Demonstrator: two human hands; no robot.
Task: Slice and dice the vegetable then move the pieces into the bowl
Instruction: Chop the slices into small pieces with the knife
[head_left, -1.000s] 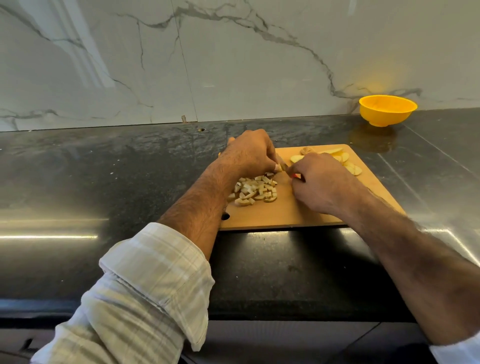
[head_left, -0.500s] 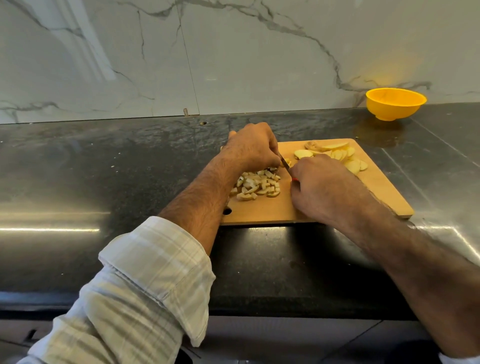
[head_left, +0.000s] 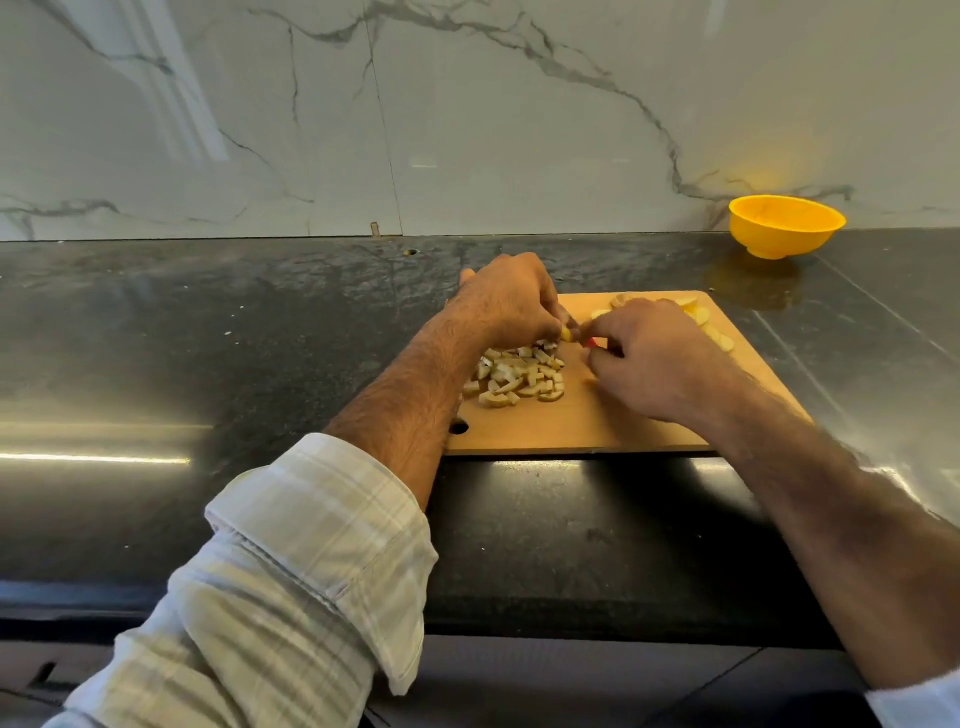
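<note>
Wooden board (head_left: 597, 426) centre frame on dark surface (head_left: 208, 338). My left hand (head_left: 506, 304) pinches small yellow piece (head_left: 567, 335); right hand (head_left: 654, 358) curled round red-handled knife (head_left: 592, 342), blade hidden. Diced pile (head_left: 517, 376) below left hand, slices (head_left: 711, 325) at board's upper right, yellow bowl (head_left: 784, 226) upper right.

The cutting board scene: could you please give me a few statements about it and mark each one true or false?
1. The yellow bowl stands on the cutting board. False: it stands on the dark counter, beyond the board's far right corner.
2. A pile of diced pieces lies on the board by the left hand. True.
3. The bowl already holds diced pieces. False: none show in it.
4. Undiced slices lie at the board's far right. True.
5. The right hand rests flat and open on the counter. False: it is over the board, fingers curled, something red at them.
</note>
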